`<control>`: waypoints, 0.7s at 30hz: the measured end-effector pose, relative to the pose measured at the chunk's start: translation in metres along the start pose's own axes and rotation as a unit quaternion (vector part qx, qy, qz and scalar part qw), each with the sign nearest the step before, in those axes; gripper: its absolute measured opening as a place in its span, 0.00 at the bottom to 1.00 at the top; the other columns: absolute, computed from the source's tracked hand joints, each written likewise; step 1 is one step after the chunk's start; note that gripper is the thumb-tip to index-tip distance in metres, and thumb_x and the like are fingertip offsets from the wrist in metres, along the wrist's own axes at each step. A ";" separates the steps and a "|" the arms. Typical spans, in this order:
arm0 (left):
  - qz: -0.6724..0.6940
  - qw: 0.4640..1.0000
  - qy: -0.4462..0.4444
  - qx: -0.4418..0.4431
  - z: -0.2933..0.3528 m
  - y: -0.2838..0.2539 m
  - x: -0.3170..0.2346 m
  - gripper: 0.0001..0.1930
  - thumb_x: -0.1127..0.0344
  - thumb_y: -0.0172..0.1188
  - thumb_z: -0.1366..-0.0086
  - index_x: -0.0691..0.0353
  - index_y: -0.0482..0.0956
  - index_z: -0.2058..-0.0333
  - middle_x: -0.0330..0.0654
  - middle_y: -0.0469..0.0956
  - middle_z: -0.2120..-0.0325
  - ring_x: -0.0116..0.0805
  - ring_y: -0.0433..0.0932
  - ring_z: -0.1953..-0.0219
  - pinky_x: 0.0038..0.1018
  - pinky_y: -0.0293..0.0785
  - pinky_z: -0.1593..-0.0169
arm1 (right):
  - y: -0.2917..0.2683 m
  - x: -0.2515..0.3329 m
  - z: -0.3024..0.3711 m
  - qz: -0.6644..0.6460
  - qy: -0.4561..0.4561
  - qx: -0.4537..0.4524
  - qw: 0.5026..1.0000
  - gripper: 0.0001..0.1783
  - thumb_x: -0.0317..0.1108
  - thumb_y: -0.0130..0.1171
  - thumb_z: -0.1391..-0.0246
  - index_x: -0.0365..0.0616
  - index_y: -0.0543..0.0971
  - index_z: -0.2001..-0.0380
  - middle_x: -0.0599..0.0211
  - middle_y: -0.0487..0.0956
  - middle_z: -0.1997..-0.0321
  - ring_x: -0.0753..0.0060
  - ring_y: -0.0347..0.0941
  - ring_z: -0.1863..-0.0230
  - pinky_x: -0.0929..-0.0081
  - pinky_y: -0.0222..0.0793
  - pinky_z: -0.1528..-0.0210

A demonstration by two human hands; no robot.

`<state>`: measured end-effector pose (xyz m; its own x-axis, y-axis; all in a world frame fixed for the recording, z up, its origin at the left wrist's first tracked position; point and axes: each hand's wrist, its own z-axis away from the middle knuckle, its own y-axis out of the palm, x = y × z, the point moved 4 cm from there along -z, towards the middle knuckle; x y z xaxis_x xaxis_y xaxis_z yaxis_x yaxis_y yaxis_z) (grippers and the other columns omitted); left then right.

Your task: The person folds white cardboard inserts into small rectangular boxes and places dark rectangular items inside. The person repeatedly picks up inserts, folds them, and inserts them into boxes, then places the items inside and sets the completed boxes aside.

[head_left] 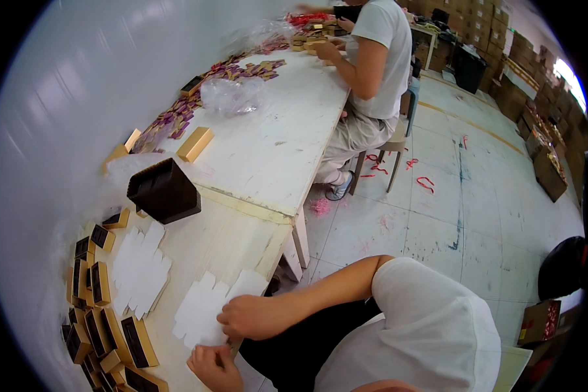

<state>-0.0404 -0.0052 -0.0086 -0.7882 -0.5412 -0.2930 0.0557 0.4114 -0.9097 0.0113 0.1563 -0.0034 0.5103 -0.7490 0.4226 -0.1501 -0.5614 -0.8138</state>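
Note:
My right hand rests at the near edge of a spread of flat white card blanks. Its fingers are curled inward by the blanks, and what they pinch is hidden. Just below it, my left hand is closed too, its fingers bent at the table edge. Whatever lies between those fingers is too small to make out. A second stack of white card blanks lies farther across the table. Beyond it stand several gold boxes with dark insides.
A dark brown bin stands near the table joint. Past it are a gold box, clear plastic and purple-gold wrapped pieces. A co-worker sits at the far table. Red ribbon scraps lie on the floor.

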 end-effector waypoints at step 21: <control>0.179 0.942 -0.237 0.154 -0.044 -0.031 -0.012 0.22 0.72 0.57 0.43 0.64 0.65 0.49 0.48 0.72 0.72 0.41 0.73 0.70 0.31 0.68 0.61 | -0.029 -0.007 0.064 0.028 -0.112 0.018 0.993 0.25 0.36 0.61 0.51 0.39 0.72 0.49 0.47 0.67 0.44 0.49 0.60 0.38 0.46 0.46 0.33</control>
<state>-0.0598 0.0212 0.0359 -0.3266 -0.7046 -0.6299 0.4990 0.4375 -0.7481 0.0664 0.2006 -0.0080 0.6784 -0.6792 0.2801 -0.1557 -0.5056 -0.8486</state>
